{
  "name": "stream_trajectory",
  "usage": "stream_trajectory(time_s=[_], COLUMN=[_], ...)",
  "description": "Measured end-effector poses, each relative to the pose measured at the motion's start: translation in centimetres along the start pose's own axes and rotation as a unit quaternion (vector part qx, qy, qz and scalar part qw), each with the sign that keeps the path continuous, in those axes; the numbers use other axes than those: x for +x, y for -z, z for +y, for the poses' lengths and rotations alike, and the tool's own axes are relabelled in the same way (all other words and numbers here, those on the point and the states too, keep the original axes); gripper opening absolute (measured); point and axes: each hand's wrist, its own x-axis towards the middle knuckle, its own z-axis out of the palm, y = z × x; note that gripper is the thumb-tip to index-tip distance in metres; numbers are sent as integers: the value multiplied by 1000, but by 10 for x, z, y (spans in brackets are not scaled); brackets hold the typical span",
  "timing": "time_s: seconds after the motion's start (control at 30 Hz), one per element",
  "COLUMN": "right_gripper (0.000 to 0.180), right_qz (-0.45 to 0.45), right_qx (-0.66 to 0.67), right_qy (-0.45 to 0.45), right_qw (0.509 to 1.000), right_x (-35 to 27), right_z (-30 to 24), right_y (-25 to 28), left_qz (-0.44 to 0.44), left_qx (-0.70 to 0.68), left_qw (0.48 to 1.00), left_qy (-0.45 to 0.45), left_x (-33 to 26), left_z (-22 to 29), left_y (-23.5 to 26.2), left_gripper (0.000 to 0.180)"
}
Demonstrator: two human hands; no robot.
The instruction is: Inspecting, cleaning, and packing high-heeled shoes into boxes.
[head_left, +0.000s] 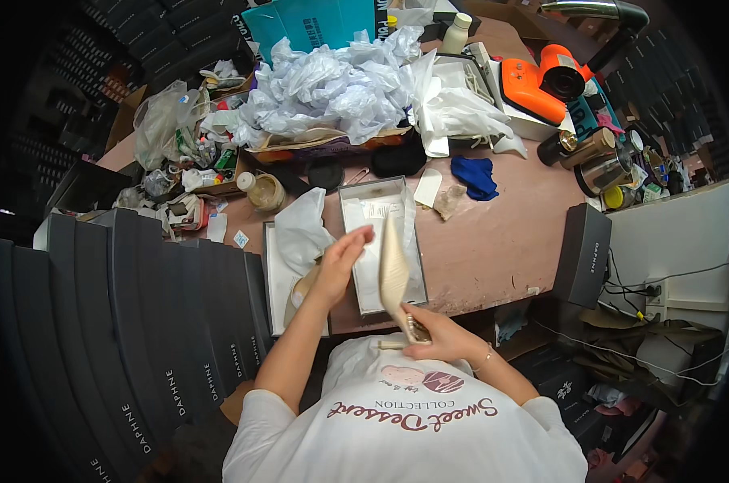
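Before me, the pinkish-brown table (pixel 501 249) carries two open boxes (pixel 368 278). I see a blue cloth (pixel 475 178) on it too.

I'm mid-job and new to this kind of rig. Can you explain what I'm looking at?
There is no machine here: you see a person's two bare hands. The single picture comes from the left of two wide fisheye cameras on their head, looking down, so straight edges bend near the rim.

The right hand holds a cream shoe. The left hand, seemingly holding nothing, is beside an open grey box.

On the reddish table also lie a blue cloth and, further back, a heap of crumpled white wrapping. Dark boxes stand in a row at left.
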Motion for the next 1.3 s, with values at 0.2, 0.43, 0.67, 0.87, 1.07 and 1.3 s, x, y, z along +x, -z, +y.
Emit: stream_trajectory(time_s=[0.2,0.43,0.67,0.87,1.07,1.3], right_gripper=[62,61,77,91,88,69], right_qz=[126,166,146,80,50,40], right_qx=[181,222,330,415,383,429], right_qy=[-120,-71,58,118,109,86], right_qw=[968,958,931,899,916,898], right_x=[-40,-67,-14,59,63,98], right_z=[-5,15,-25,-57,-78,-61], right_y=[52,72,81,65,83,63], left_qz=[-90,-56,-51,-108,223,58], left_qx=[682,533,271,310,365,369], left_qw=[712,835,943,915,825,863], left_qy=[-140,-125,-188,-235,-370,-340], left_x=[110,62,37,-8,-21,-37], left_z=[-75,56,78,132,129,59], left_y=[2,9,30,-16,8,-24], left_gripper=[25,16,21,17,23,27])
